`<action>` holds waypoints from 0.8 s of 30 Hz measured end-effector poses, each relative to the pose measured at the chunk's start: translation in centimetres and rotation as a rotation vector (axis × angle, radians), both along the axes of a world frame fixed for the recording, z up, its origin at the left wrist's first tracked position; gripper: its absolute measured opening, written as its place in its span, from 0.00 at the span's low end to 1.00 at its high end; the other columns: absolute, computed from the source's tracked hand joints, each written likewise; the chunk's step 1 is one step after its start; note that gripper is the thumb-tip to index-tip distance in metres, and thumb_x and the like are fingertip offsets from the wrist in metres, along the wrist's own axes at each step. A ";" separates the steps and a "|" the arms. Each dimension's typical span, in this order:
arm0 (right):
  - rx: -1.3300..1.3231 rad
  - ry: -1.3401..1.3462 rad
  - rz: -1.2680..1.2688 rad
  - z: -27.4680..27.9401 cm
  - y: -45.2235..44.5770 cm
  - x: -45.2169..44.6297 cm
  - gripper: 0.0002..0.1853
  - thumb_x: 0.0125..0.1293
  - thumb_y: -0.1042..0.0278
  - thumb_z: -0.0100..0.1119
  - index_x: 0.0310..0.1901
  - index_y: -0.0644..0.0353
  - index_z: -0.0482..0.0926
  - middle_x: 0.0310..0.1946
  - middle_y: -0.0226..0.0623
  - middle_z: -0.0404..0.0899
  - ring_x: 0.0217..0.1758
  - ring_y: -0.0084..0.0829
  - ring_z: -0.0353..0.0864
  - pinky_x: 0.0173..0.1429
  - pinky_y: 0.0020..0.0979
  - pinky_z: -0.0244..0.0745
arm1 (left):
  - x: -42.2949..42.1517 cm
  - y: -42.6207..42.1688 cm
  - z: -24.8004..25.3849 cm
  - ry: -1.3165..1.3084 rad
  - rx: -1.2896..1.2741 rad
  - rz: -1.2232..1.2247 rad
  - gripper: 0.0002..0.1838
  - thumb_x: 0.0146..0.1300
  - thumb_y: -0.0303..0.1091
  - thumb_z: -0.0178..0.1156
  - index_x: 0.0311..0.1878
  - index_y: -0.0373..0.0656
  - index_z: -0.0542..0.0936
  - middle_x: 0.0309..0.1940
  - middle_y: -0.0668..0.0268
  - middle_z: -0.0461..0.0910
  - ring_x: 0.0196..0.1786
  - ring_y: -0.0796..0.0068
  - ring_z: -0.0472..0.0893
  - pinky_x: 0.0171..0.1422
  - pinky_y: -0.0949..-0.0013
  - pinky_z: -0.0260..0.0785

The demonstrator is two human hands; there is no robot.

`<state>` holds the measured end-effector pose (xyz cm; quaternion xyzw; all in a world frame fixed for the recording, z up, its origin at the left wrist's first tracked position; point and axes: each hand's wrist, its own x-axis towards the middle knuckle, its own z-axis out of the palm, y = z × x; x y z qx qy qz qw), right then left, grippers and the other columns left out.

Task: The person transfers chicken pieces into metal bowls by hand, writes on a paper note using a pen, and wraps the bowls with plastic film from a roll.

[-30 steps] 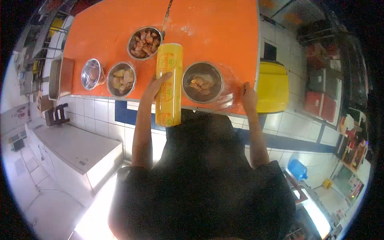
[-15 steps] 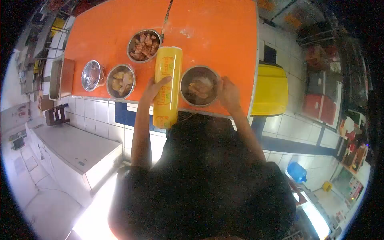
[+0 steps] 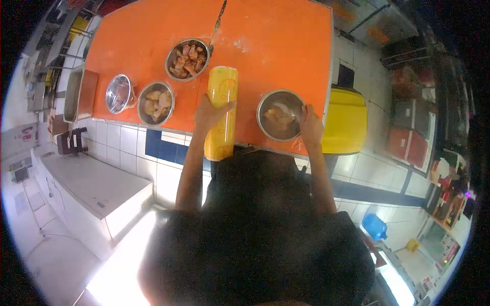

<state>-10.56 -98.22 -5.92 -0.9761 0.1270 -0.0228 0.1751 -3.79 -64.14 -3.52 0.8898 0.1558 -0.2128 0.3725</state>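
My left hand (image 3: 209,115) grips a yellow roll of cling film (image 3: 222,92) with red print, its thumb lying across the front. The roll lies lengthwise at the table's near edge, its lower end over the edge. To the right of it, my right hand (image 3: 311,125) pinches the right rim of a round metal bowl (image 3: 266,129) holding pieces of meat. Whether film is stretched between roll and bowl, I cannot tell. Left of the roll are a bowl of pale chicken pieces (image 3: 157,105), a film-covered bowl (image 3: 118,94), and farther back a bowl of darker, reddish meat (image 3: 187,59).
All the bowls stand on an orange table (image 3: 275,46). A rectangular metal tray (image 3: 86,97) is at its left end. Beyond the right edge is a yellow bin (image 3: 346,122). A white chest (image 3: 97,178) stands on the left, and a blue water jug (image 3: 375,226) at the lower right.
My right hand and the bowl have moved to the right, widening the gap to the roll. The roll and my left hand have shifted slightly right in view.
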 end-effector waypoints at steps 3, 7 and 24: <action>-0.043 0.046 -0.027 0.0 -1.4 -0.6 0.12 0.76 0.53 0.48 0.46 0.52 0.74 0.27 0.50 0.82 0.29 0.55 0.83 0.30 0.53 0.75 | 0.2 -1.2 1.3 0.028 0.138 -0.007 0.64 0.38 0.77 0.69 0.67 0.35 0.61 0.54 0.42 0.79 0.59 0.44 0.79 0.63 0.48 0.70; -0.056 0.007 0.016 0.4 -2.5 -1.3 0.14 0.75 0.51 0.46 0.47 0.51 0.74 0.28 0.49 0.83 0.31 0.55 0.85 0.33 0.53 0.77 | 0.1 -1.0 1.1 -0.031 0.207 -0.012 0.63 0.42 0.76 0.68 0.69 0.33 0.59 0.59 0.40 0.74 0.64 0.44 0.75 0.66 0.48 0.67; 0.355 0.198 0.349 -1.8 12.3 15.4 0.18 0.71 0.56 0.53 0.49 0.64 0.79 0.43 0.55 0.82 0.49 0.51 0.82 0.53 0.44 0.76 | 5.3 -2.4 -2.2 -0.149 0.113 0.022 0.59 0.44 0.66 0.74 0.65 0.26 0.61 0.59 0.40 0.74 0.62 0.46 0.77 0.62 0.53 0.71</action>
